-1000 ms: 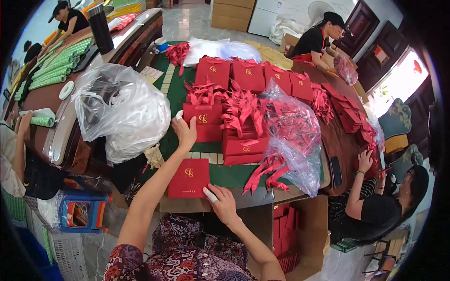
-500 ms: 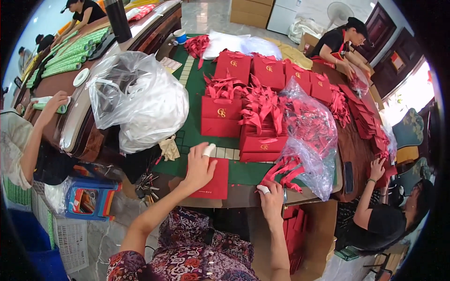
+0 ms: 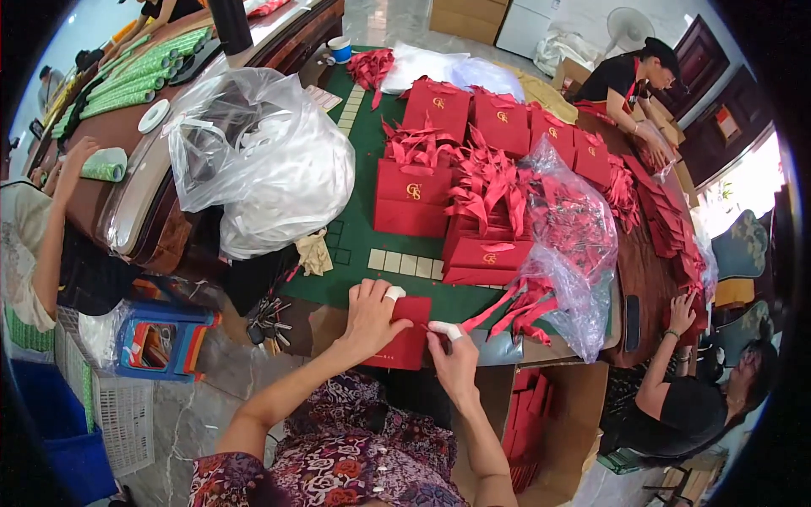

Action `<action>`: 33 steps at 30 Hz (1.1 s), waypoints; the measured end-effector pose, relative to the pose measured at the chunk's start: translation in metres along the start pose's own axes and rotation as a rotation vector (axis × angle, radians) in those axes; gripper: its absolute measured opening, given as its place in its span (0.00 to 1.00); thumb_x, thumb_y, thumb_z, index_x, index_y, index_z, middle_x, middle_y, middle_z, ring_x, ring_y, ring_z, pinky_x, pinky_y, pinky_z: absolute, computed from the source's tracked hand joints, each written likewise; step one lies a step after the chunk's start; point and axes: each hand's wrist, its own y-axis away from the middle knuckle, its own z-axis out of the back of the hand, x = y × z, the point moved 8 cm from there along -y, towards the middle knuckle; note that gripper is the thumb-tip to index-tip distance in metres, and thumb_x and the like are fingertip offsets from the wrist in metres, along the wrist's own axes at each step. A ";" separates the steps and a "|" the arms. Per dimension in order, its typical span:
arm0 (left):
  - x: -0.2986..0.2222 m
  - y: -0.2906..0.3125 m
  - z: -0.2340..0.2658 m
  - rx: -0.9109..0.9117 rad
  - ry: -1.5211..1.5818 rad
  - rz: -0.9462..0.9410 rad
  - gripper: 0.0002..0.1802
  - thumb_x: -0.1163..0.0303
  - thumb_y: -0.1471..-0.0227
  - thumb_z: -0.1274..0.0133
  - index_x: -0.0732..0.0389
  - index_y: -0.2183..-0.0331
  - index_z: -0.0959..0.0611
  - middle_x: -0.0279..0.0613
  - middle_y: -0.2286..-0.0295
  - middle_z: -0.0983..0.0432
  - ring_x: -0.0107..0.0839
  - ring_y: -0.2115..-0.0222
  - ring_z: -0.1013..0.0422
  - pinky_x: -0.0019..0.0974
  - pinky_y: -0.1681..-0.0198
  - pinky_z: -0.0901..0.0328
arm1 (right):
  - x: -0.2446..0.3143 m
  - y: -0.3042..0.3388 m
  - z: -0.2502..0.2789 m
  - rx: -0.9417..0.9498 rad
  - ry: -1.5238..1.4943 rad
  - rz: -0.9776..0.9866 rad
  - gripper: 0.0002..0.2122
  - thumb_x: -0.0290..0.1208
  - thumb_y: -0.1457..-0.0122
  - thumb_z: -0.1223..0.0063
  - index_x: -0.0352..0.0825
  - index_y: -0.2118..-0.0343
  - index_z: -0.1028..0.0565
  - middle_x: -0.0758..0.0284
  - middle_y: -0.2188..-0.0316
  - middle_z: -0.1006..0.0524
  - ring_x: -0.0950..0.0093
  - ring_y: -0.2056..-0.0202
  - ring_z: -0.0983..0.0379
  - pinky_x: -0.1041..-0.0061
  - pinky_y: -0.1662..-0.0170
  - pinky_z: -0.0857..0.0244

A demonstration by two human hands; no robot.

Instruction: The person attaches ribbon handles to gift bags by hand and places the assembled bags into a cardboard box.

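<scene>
My left hand [image 3: 372, 321] lies spread over a flat red paper bag [image 3: 412, 348] at the table's near edge, its fingers stretched out and a white cover on one fingertip. At the bag's right edge my right hand [image 3: 454, 363] has thumb and index finger pinched, the index also in a white cover. A red ribbon [image 3: 494, 314] runs from beside these fingers toward a loose bunch of ribbons [image 3: 532, 311] on the right. The ribbon's tip between the fingers is mostly hidden.
Red gift bags with ribbon handles [image 3: 414, 194] stand in the middle. A clear plastic bag of ribbons [image 3: 574, 224] lies beside them. At left is a plastic sack of white material [image 3: 287, 177]. A carton of red bags [image 3: 562, 380] stands below. Keys [image 3: 270, 321] hang left; co-workers sit around.
My right hand has moved left from the ribbon bunch to the bag's edge, pinched. My left hand has settled lower on the bag. The view has shifted slightly.
</scene>
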 end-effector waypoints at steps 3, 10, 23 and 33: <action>-0.008 0.002 0.005 0.042 0.026 0.036 0.28 0.57 0.60 0.31 0.60 0.58 0.21 0.43 0.62 0.26 0.43 0.56 0.36 0.46 0.53 0.43 | -0.006 -0.004 -0.015 -0.009 -0.082 -0.069 0.06 0.22 0.43 0.40 0.30 0.62 0.21 0.60 0.68 0.20 0.74 0.66 0.22 0.76 0.63 0.30; -0.006 0.010 0.005 0.032 0.209 0.078 0.18 0.65 0.57 0.34 0.57 0.61 0.17 0.40 0.70 0.23 0.39 0.64 0.31 0.43 0.55 0.44 | -0.006 -0.005 -0.018 -0.044 -0.118 -0.244 0.05 0.25 0.43 0.40 0.30 0.65 0.20 0.64 0.73 0.18 0.78 0.71 0.22 0.78 0.66 0.29; -0.006 0.010 0.009 0.077 0.381 0.159 0.13 0.70 0.50 0.40 0.55 0.60 0.17 0.38 0.70 0.21 0.38 0.64 0.30 0.41 0.54 0.43 | 0.002 -0.003 -0.008 -0.079 -0.087 -0.210 0.06 0.26 0.45 0.38 0.29 0.67 0.21 0.60 0.72 0.19 0.74 0.73 0.20 0.75 0.67 0.28; -0.013 0.013 0.009 0.010 0.332 0.126 0.14 0.71 0.50 0.40 0.54 0.59 0.15 0.40 0.71 0.23 0.39 0.66 0.31 0.42 0.56 0.43 | 0.016 -0.007 -0.011 -0.094 0.115 0.019 0.06 0.24 0.50 0.36 0.31 0.70 0.23 0.59 0.75 0.23 0.62 0.74 0.24 0.67 0.70 0.30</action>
